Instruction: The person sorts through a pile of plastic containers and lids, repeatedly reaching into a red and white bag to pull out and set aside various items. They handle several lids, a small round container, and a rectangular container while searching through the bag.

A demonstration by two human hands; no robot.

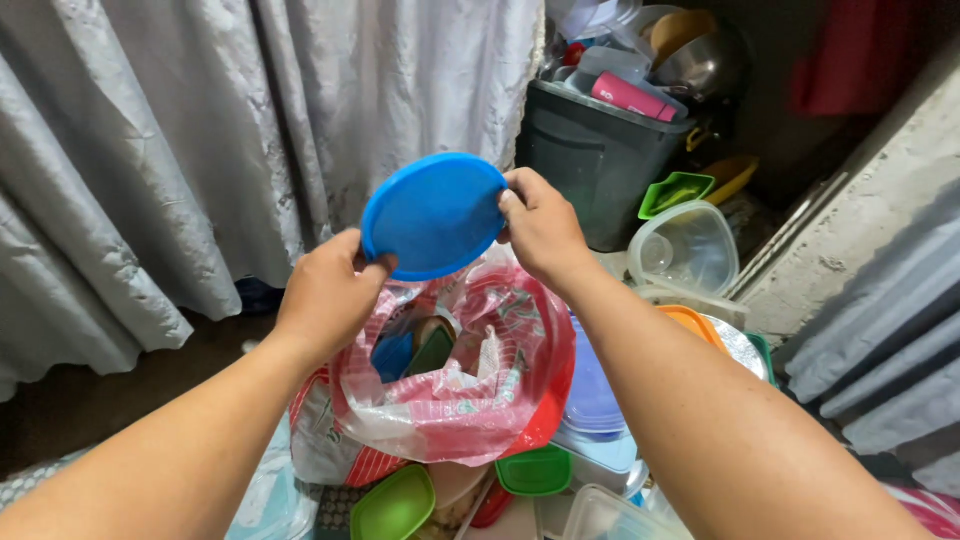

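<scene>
Lid: I hold the round blue lid (435, 215) tilted above the open red-and-clear plastic bag (450, 385).
Left hand (325, 295): fingers pinching its lower-left rim.
Right hand (543, 228): gripping its right edge.
Bag contents: probably more lids, hard to tell.
Behind: dark bin (595, 160) of containers.

Soft, even light filled the frame, brightest on the grey curtain (200, 130) at upper left. The upper right corner sank into deep shadow. Faint glare showed on the plastic bag (470, 400) at lower centre. Forearms stretched wide at the bottom edges.
</scene>
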